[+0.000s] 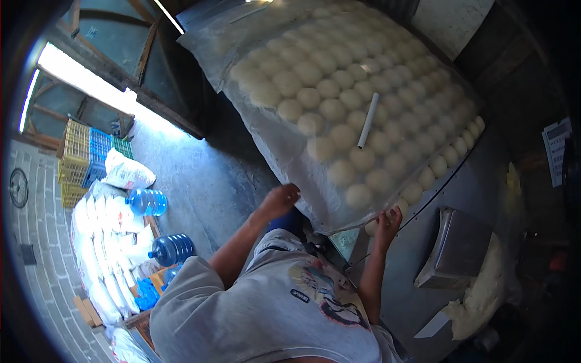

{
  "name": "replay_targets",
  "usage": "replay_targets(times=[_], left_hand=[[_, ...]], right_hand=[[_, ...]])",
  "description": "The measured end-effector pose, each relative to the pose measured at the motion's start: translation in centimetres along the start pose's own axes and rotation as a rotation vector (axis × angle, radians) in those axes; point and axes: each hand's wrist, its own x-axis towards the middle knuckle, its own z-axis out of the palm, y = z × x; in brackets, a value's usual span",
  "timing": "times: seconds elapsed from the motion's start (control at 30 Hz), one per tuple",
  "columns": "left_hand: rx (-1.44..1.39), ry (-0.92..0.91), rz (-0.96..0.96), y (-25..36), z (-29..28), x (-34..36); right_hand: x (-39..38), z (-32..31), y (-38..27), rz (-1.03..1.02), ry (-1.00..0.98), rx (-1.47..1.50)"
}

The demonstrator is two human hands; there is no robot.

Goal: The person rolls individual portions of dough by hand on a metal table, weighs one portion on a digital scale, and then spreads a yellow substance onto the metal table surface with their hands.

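The sheet (315, 196) covers the dough balls (358, 196) on the table (414, 236), its near corner between my hands at the table's near edge. My right hand (387, 222) pinches its border; my left (282, 201), curled by its left side, may hold it; I can't tell.

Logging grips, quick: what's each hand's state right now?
Left hand: fingers curled beside the plastic sheet; holding anything can't be told.
Right hand: at the sheet's edge by pale balls; grip can't be told.
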Motion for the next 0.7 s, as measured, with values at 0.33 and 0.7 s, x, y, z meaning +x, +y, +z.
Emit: replay_targets(times=[0.33,0.7], left_hand=[[0.342,0.579,0.186,-9.9,-14.5,18.3],[0.442,0.18,0.2,-12.4,-16.9,22.0]], right_hand=[[3.7,14.1,-6.4,-0.812,0.152,-0.803],[12.2,24.9,-4.4,-0.214,0.195,-1.295]])
